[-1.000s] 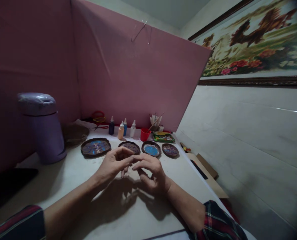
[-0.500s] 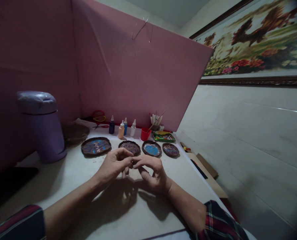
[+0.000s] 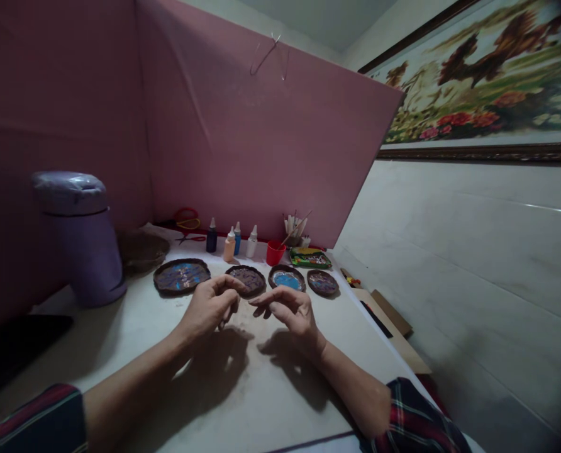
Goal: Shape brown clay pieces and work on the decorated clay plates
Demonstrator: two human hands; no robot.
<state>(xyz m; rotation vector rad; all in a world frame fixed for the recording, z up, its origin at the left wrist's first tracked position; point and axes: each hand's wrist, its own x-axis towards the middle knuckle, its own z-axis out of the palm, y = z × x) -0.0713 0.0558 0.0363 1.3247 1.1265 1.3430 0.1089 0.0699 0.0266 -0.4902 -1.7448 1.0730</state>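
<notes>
A purple lidded bin was seen at the left edge of the tabletop, with a dark flat object lying in front of it. Along the far edge, small paint bottles, a red cup and a holder of sticks were lined up. In front of them, four dark clay dishes were set in a row running left to right: the largest dish at the left, its long axis lying across the tabletop, then a second dish, a blue-centred dish and a small dish.

The left hand was held above the middle of the tabletop, fingers curled loosely inward; whether anything was pinched in it could not be told. The right hand was held just beside it, apart from it, fingers bent and spread, nothing visibly grasped. Both hands were nearest the second dish, just short of its near rim. Plaid sleeves were seen at the near edge.
</notes>
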